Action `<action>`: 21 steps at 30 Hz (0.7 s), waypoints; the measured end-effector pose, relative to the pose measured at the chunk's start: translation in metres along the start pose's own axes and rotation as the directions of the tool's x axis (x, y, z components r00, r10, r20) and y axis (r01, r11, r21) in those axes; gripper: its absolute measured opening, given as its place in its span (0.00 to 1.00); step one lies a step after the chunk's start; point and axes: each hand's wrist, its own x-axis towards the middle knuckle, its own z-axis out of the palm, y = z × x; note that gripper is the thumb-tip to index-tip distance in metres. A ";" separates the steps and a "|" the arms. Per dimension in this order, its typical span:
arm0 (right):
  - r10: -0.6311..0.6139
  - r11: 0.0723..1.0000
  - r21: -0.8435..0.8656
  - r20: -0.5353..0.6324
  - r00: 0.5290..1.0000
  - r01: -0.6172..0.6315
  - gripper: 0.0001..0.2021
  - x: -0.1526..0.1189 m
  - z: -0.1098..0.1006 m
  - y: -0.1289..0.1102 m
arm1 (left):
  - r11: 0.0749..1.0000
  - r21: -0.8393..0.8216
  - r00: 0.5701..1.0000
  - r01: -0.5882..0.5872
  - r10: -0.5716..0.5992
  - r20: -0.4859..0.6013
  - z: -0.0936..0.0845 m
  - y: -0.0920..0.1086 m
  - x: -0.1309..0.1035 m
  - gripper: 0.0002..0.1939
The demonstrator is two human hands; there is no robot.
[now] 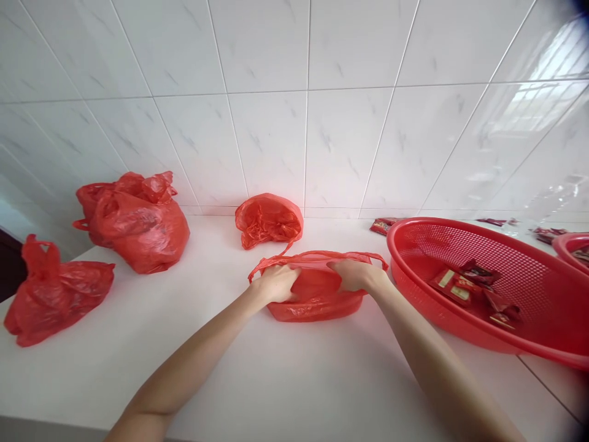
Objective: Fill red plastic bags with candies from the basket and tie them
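Around the person's left hand (278,283) and right hand (354,274) sits a red plastic carrier bag (317,298), its mouth spread. Both hands reach inside; whether they grip it cannot be told. It looks thin, limp and light, probably slick and easily torn, so the rim (317,253) near each hand seems the best hold.

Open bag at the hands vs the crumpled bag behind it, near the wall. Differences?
1. Shape: the open bag is spread wide at the mouth; the crumpled bag is bunched into a loose heap.
2. Size as they lie: the open bag takes up more width than the crumpled bag.
3. Handling: the left hand and right hand reach into the open bag; neither is on the crumpled bag.
Shared: both are thin red plastic on the white counter.
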 end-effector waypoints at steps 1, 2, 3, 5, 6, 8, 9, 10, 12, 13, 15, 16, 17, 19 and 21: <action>-0.002 1.000 -0.007 0.002 1.000 0.002 0.31 0.001 0.001 -0.001 | 1.000 0.000 1.000 0.005 -0.005 0.005 -0.001 0.000 -0.001 0.22; -0.004 1.000 -0.014 0.004 1.000 0.004 0.32 0.001 0.002 -0.001 | 1.000 0.001 1.000 0.008 -0.008 0.010 -0.001 -0.001 -0.002 0.24; -0.005 1.000 -0.023 0.005 1.000 0.005 0.34 0.002 0.003 -0.003 | 1.000 0.002 1.000 0.010 -0.010 0.015 -0.001 -0.001 -0.002 0.25; 0.000 0.999 -0.042 0.000 1.000 0.000 0.36 0.003 0.005 -0.006 | 1.000 0.005 1.000 0.009 -0.009 0.022 -0.001 -0.001 -0.003 0.26; 0.003 0.999 -0.051 -0.005 1.000 -0.004 0.37 0.003 0.006 -0.008 | 1.000 0.005 1.000 0.006 -0.006 0.024 -0.002 -0.001 -0.003 0.26; 0.007 0.998 -0.063 -0.016 1.000 -0.008 0.38 0.003 0.007 -0.011 | 1.000 0.012 1.000 0.000 0.000 0.019 -0.004 0.003 -0.007 0.22; 0.006 0.998 -0.065 -0.020 1.000 -0.008 0.39 0.003 0.007 -0.013 | 1.000 0.013 1.000 -0.015 0.015 0.000 -0.007 0.006 -0.009 0.20; 0.004 0.998 -0.065 -0.020 1.000 -0.005 0.38 0.002 0.007 -0.014 | 0.999 0.008 0.998 -0.048 0.048 -0.032 -0.010 0.010 -0.014 0.18; -0.007 0.998 -0.059 -0.013 1.000 0.006 0.37 0.000 0.007 -0.014 | 0.981 -0.034 0.975 -0.192 0.187 -0.117 -0.017 0.023 -0.025 0.15; -0.012 0.999 -0.053 -0.011 1.000 0.011 0.36 -0.001 0.006 -0.015 | 0.951 -0.067 0.944 -0.303 0.290 -0.157 -0.019 0.031 -0.032 0.15; -0.030 0.999 -0.040 -0.014 0.999 0.029 0.36 -0.006 0.004 -0.015 | 0.832 -0.130 0.837 -0.539 0.510 -0.199 -0.018 0.050 -0.047 0.17; -0.043 0.999 -0.032 -0.020 0.999 0.042 0.37 -0.009 0.003 -0.015 | 0.755 -0.149 0.767 -0.639 0.610 -0.199 -0.013 0.061 -0.054 0.17; -0.061 0.998 -0.020 -0.026 0.998 0.061 0.37 -0.012 0.002 -0.016 | 0.676 -0.161 0.694 -0.719 0.695 -0.184 -0.005 0.073 -0.059 0.18; -0.116 0.993 0.017 -0.032 0.993 0.117 0.36 -0.019 -0.001 -0.018 | 0.531 -0.211 0.560 -0.821 0.820 -0.118 0.021 0.096 -0.066 0.17; -0.182 0.981 0.056 -0.036 0.983 0.183 0.32 -0.026 -0.003 -0.021 | 0.386 -0.363 0.411 -0.848 0.911 0.008 0.054 0.116 -0.070 0.13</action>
